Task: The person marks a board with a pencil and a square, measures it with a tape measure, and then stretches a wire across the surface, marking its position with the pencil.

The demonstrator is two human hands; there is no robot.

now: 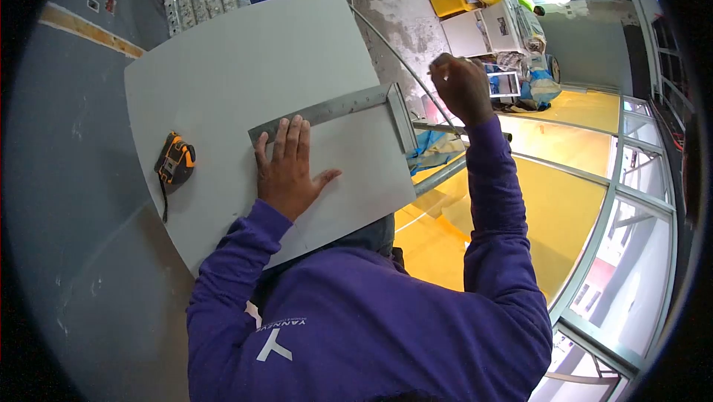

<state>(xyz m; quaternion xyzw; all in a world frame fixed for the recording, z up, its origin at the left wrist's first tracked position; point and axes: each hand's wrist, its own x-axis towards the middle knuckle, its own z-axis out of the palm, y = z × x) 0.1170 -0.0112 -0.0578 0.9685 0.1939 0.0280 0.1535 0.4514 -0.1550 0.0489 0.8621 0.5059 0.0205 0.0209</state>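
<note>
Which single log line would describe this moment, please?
left hand: spread, fingers over metal square | right hand: beyond board edge, contents unclear | tape measure: on white board

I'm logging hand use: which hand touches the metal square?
The left hand, fingertips on the metal square; the right hand is off the white board.

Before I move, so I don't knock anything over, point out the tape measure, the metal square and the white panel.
Tape measure [176, 161], head view: middle of its orange-and-black case.
Metal square [342, 106], head view: its long arm.
White panel [238, 53], head view: bare far part.
</note>
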